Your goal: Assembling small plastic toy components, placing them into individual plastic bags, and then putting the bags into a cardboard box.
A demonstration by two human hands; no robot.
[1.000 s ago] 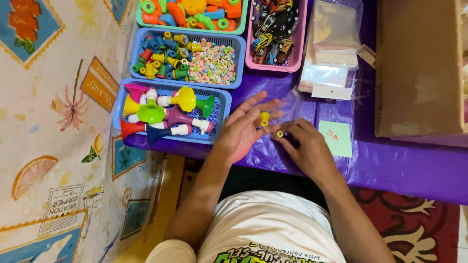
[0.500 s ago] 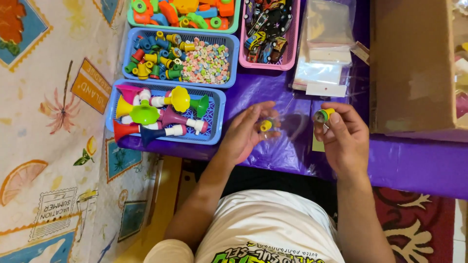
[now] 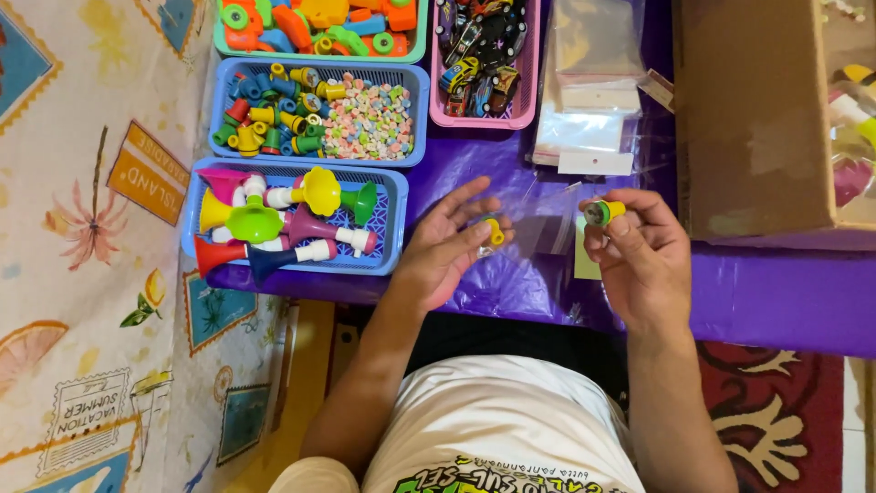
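— Stamper (image 3: pixel 602 212), small and yellow-green, sits pinched between my right hand's (image 3: pixel 643 260) thumb and fingertips, raised just above the purple table cover (image 3: pixel 776 292), near the cardboard box (image 3: pixel 753 119) on the right.

— How is that hand posed?

— Palm turned toward me, fingers curled in, wrist bent slightly so the toy's round end points up and left. The grasp is firm on the toy.

— And the left hand (image 3: pixel 443 251)?

— I have it lying flat on a clear plastic bag (image 3: pixel 525 265), fingers spread and pointing to the far right. A small yellow piece (image 3: pixel 494 231) rests against my fingertips; I cannot tell whether I am gripping it or only touching it.

— What lies around?

— Left of that hand stands a blue basket of toy trumpets (image 3: pixel 297 219). Farther off is a blue basket of small stampers and pastel beads (image 3: pixel 319 110), and a pink basket of toy cars (image 3: pixel 484 59). A stack of clear bags (image 3: pixel 589 110) lies far of my right hand.
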